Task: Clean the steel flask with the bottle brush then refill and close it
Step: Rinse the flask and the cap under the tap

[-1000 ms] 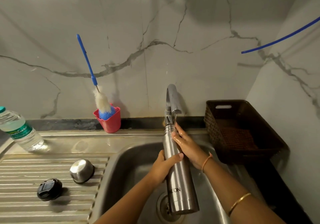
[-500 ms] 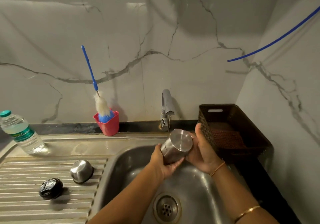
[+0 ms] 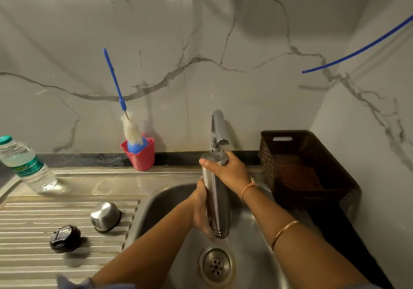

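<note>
- Fingers (image 3: 207, 162) of the right hand (image 3: 232, 172) curl tightly round the neck of the steel flask (image 3: 218, 208), just under the tap (image 3: 218, 128).
- Left hand (image 3: 199, 208) wraps the flask's lower body from the side; its fingertips are mostly hidden behind the steel, but the grip looks closed.
- Held by both hands, the flask stands roughly upright over the sink (image 3: 252, 255), mouth up at the spout, base above the drain.
- Water seems to run at the mouth and trickle off below the base, so this reads as rinsing or filling.
- Whether scrubbing is done I cannot tell: the bottle brush (image 3: 131, 130) stands unused in the red cup (image 3: 143, 157).
- For refilling, the next move calls for keeping the mouth centred under the stream with wet, slippery steel held firmly.
- Closing then needs one hand freed for the black lid (image 3: 65, 237) and steel cap (image 3: 105, 215), both well apart on the drainboard.
</note>
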Demonstrator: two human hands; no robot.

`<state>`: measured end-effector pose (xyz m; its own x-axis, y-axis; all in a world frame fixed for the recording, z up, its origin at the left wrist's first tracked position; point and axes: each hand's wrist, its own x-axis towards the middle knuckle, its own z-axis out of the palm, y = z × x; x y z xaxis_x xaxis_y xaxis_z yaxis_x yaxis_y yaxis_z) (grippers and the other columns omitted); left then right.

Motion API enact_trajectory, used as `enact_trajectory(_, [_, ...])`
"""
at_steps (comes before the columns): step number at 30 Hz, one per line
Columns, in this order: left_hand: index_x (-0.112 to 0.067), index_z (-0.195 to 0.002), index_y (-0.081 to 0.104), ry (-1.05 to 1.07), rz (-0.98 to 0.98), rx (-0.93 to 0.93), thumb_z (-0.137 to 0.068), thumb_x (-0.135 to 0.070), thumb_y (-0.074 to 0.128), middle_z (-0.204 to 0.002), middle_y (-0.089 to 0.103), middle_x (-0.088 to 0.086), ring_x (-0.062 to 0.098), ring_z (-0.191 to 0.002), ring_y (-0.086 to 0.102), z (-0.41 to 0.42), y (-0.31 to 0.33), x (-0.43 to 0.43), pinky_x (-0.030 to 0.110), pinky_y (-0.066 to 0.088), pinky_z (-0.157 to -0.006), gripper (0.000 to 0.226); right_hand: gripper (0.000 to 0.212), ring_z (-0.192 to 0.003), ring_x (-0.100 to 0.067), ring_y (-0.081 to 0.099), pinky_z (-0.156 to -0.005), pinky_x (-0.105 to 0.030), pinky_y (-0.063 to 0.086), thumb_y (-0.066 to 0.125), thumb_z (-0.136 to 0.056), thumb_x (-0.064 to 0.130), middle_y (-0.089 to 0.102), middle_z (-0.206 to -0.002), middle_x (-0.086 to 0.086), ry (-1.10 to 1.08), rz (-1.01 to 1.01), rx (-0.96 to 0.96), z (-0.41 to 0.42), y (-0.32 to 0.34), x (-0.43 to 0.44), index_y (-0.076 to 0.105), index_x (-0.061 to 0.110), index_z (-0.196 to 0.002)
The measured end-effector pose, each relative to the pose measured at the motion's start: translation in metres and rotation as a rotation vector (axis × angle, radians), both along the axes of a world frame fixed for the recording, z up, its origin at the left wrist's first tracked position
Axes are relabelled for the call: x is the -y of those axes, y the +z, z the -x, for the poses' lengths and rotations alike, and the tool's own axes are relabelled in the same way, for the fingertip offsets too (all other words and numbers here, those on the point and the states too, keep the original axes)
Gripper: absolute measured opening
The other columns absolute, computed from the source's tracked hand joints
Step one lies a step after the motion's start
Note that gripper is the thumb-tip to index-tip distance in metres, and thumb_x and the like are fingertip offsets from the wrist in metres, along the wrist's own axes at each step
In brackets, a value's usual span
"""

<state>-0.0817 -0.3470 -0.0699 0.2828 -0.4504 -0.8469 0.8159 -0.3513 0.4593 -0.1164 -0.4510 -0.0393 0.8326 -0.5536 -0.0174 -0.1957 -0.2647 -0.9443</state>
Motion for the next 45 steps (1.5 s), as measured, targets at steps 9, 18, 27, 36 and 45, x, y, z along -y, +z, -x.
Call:
enact_trajectory(9, [-0.024, -0.130, 0.044, -0.113, 0.057, 1.185, -0.097, -0.056, 0.027, -0.120, 0.060, 0.007, 0.020, -0.104, 0.060, 0.008, -0.009, 0.046, 0.042, 0.047, -0.096, 0.048, 0.070, -0.093, -0.023, 0.066, -0.077, -0.037, 0.056, 0.067, -0.066, 0.057, 0.066, -0.105, -0.011, -0.186, -0.465, 0.137, 0.018, -0.029, 0.027, 0.056, 0.013, -0.119])
enact_trajectory(18, [-0.026, -0.137, 0.032, -0.511, 0.064, 1.339, -0.069, -0.056, 0.074, -0.127, 0.052, -0.006, 0.008, -0.104, 0.053, -0.009, -0.030, 0.003, 0.022, 0.050, -0.085, 0.085, 0.048, -0.095, -0.018, 0.064, -0.068, -0.015, 0.052, 0.069, -0.079, 0.035, 0.065, -0.105, -0.006, -0.214, -0.263, 0.323, 0.027, -0.006, 0.024, 0.057, 0.009, -0.117])
enact_trajectory(27, [-0.034, -0.109, 0.043, -0.107, -0.079, 1.192, -0.050, -0.045, 0.080, -0.108, 0.054, -0.004, 0.013, -0.086, 0.061, 0.036, -0.048, -0.036, 0.033, 0.060, -0.067, 0.070, 0.095, -0.116, -0.022, 0.053, -0.098, -0.049, 0.047, 0.084, -0.056, 0.037, 0.052, -0.129, -0.001, 0.012, -0.336, 0.049, 0.065, -0.002, -0.033, 0.030, 0.028, -0.134])
enact_trajectory(36, [-0.028, -0.133, 0.021, -0.185, 0.088, 1.210, -0.061, -0.021, 0.087, -0.134, 0.037, -0.001, 0.018, -0.125, 0.045, 0.072, -0.016, -0.075, 0.021, 0.049, -0.086, 0.097, 0.069, -0.098, -0.010, 0.056, -0.080, -0.019, 0.048, 0.083, -0.066, 0.030, 0.057, -0.111, 0.005, -0.050, 0.099, 0.180, 0.090, 0.035, -0.078, 0.038, 0.025, -0.117])
enact_trajectory(45, [-0.020, -0.129, 0.045, -0.438, -0.305, 1.304, -0.074, -0.030, 0.078, -0.129, 0.045, 0.007, 0.021, -0.115, 0.049, 0.058, -0.036, -0.149, 0.027, 0.042, -0.093, 0.065, 0.070, -0.105, -0.018, 0.059, -0.086, -0.028, 0.050, 0.087, -0.058, 0.028, 0.060, -0.114, 0.001, -0.058, 0.164, 0.106, 0.094, 0.000, -0.093, 0.049, 0.023, -0.117])
